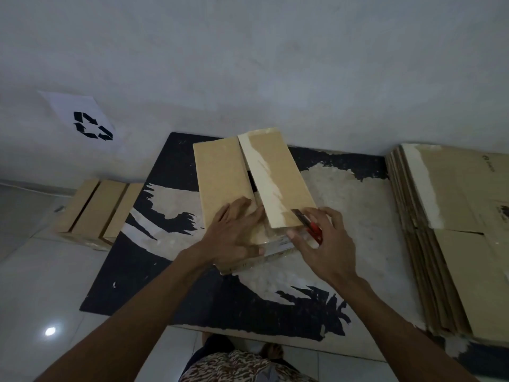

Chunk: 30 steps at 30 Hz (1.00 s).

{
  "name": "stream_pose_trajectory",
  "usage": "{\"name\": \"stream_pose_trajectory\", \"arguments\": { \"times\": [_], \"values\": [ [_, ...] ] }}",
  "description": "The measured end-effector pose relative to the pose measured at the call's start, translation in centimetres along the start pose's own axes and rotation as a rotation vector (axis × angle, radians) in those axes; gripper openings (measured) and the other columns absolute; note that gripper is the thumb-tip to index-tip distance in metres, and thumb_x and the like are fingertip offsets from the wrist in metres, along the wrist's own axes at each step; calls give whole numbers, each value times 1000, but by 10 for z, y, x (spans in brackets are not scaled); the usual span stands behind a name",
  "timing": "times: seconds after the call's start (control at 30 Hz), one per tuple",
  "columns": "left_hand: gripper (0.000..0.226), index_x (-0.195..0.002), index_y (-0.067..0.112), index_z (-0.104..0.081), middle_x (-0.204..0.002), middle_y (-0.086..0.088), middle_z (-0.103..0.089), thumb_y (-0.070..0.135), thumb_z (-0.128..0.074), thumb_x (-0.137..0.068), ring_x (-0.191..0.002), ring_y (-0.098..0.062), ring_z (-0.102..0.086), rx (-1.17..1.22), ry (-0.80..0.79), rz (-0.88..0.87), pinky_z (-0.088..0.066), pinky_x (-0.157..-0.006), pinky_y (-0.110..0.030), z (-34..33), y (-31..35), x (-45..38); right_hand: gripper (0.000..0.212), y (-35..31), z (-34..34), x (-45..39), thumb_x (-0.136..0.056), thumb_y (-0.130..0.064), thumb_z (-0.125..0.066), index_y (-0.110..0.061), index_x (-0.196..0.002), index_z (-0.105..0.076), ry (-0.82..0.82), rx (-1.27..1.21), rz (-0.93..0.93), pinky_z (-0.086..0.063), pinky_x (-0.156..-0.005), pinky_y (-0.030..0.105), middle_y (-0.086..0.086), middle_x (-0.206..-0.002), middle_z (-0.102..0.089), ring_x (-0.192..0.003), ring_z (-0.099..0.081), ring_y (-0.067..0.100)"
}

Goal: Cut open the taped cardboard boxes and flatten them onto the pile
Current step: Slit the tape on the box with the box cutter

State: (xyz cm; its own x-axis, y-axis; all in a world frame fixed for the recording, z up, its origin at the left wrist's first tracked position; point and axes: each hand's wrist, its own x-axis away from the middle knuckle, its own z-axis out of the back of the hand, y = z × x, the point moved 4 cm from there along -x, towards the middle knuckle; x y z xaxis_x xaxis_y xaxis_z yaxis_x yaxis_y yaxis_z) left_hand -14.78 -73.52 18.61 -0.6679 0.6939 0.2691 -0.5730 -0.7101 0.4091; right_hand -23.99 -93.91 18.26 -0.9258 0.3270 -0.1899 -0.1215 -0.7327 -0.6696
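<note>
While the box's top seam already stood parted, the scene read as follows.

Progress: the cardboard box on the torn black mat had its two top flaps loose, the right flap lifted and streaked with pale tape residue; by the look of it the top cut was done, and the rest of the opening and the flattening were not.

Done so far: a pile of flattened boxes lay at the right edge of the mat, against the wall.

Left to do: three boxes stood side by side on the floor to the left, apparently unflattened; whether they were taped could not be told.

Left grip: the left hand lay flat on the left flap, fingers straight and spread, pressing it down.

Right grip: the right hand curled round a red utility knife, blade out and touching the near end of the raised flap.

Elsewhere: a recycling sign hung on the wall.
</note>
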Motion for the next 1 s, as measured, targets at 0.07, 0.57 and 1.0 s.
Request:
{"name": "stream_pose_trajectory", "arguments": {
  "times": [0.07,0.57,1.0],
  "values": [
    [114,-158,30,-2,-162,-12,-3,77,-33,-59,-151,-19,6,-13,0,-13,2,-120,-38,3,1,0,56,-1,-2,7,-86,-65,-57,-29,-129,-53,9,40,9,-52,-67,24,-4,-136,-42,-88,-56,5],
    [68,-142,-1,-49,-156,-28,-29,40,-39,-88,-149,-41,-16,1,124,-166,-8,-120,-58,-2,7,10,43,10,-5,7,-88,-45,-69,-29,-127,-58,-3,-65,-90,-56,-84,39,-4,-124,-52,-95,-60,11],
    [104,-151,16,-10,-145,-15,-40,53,-75,-80,-127,-36,-48,290,192,493,-43,-101,-48,28,-53,2,38,-8,15,14,-85,-26,-76,1,-64,-59,-193,-314,-296,-49,-38,34,4,-48,-51,-35,-48,17]
  ]
}}
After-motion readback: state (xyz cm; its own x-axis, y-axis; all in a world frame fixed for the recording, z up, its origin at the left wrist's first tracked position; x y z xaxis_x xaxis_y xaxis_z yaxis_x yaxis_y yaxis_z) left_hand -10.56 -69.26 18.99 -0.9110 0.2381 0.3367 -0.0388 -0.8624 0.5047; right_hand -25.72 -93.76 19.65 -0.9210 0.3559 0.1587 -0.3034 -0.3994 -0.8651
